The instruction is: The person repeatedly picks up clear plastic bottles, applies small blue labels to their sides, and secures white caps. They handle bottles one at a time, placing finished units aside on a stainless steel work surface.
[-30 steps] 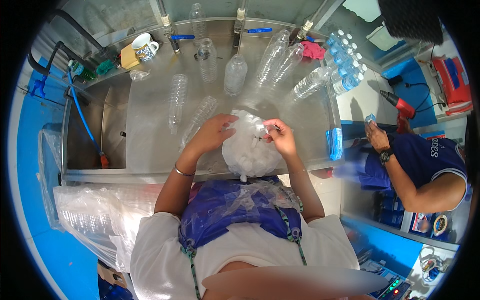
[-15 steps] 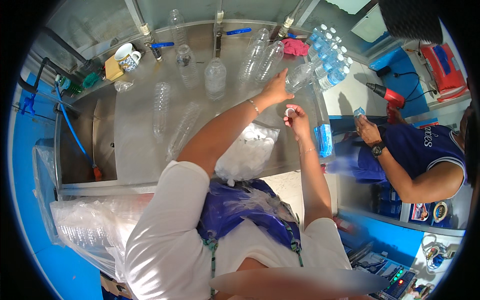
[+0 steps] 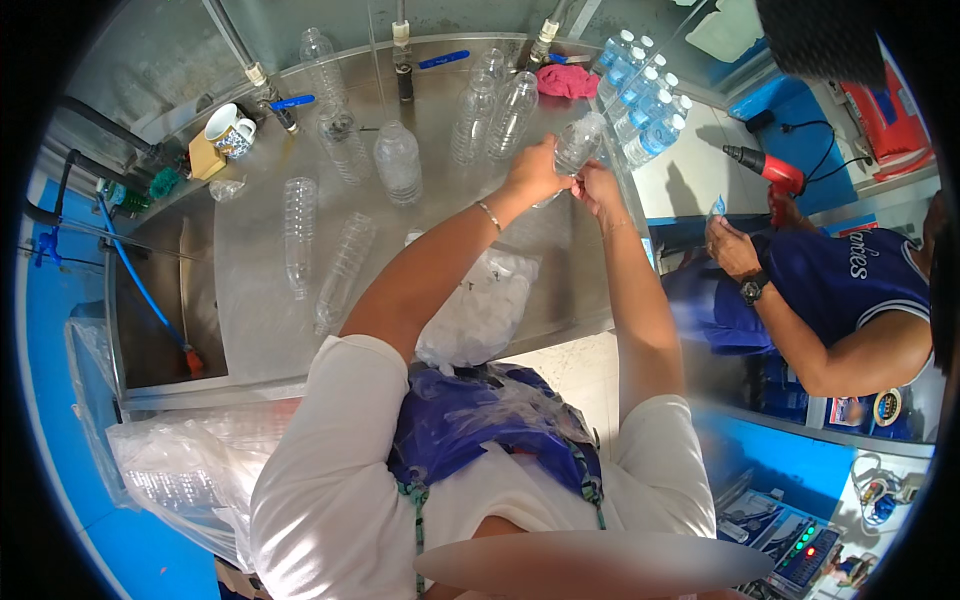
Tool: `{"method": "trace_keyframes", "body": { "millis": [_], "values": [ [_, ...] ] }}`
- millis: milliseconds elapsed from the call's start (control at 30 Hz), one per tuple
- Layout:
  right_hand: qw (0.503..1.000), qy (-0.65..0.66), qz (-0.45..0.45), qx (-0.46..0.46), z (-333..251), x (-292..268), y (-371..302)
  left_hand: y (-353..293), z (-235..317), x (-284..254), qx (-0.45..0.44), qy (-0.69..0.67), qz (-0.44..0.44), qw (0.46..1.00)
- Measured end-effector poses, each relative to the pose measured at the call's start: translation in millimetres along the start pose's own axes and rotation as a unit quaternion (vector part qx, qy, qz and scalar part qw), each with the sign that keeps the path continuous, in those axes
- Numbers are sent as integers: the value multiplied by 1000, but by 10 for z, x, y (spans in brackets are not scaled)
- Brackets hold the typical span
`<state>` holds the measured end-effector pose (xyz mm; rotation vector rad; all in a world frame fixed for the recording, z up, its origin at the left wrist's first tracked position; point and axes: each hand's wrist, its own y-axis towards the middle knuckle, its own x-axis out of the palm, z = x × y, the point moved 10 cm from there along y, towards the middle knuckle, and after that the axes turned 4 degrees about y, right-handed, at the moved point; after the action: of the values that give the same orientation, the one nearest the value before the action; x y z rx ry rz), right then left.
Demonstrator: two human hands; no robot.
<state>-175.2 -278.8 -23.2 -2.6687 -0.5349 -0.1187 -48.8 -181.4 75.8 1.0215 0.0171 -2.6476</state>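
Observation:
A clear plastic bottle (image 3: pixel 577 146) is gripped in my left hand (image 3: pixel 537 172), tilted above the right end of the steel counter. My right hand (image 3: pixel 602 188) is closed at the bottle's near end, its fingertips meeting those of my left. The white cap it was pinching is hidden behind the fingers now. Close to my body lies a clear bag of white caps (image 3: pixel 482 308). Farther back stand several clear bottles, among them an upright bottle (image 3: pixel 398 165). Two more lie flat at the left, a ribbed bottle (image 3: pixel 299 238) and a second bottle (image 3: pixel 346 270).
Capped bottles with blue labels (image 3: pixel 640 110) stand grouped beyond the counter's right end, near a pink cloth (image 3: pixel 567 81). A sink (image 3: pixel 165 300), a mug (image 3: pixel 229 130) and a sponge (image 3: pixel 206 158) are at left. A co-worker at right holds a red heat gun (image 3: pixel 775 175).
My left hand has drawn the bottle away from the labelled group and tilted it. My right hand has risen with the cap to meet the bottle's near end.

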Motion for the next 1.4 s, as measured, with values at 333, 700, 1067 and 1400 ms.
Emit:
{"method": "trace_keyframes", "body": {
  "millis": [333,700,1067,1400],
  "values": [
    [991,116,-63,2,-217,416,-50,-31,291,-296,45,54,-23,997],
    [992,94,-79,15,-305,368,-67,-12,324,-288,41,43,-57,997],
    [934,224,-244,130,-539,625,-226,-767,92,57,110,-30,-45,992],
    [898,-304,-22,-316,-1297,349,-1342,-432,38,-515,115,138,32,983]
  ]
}}
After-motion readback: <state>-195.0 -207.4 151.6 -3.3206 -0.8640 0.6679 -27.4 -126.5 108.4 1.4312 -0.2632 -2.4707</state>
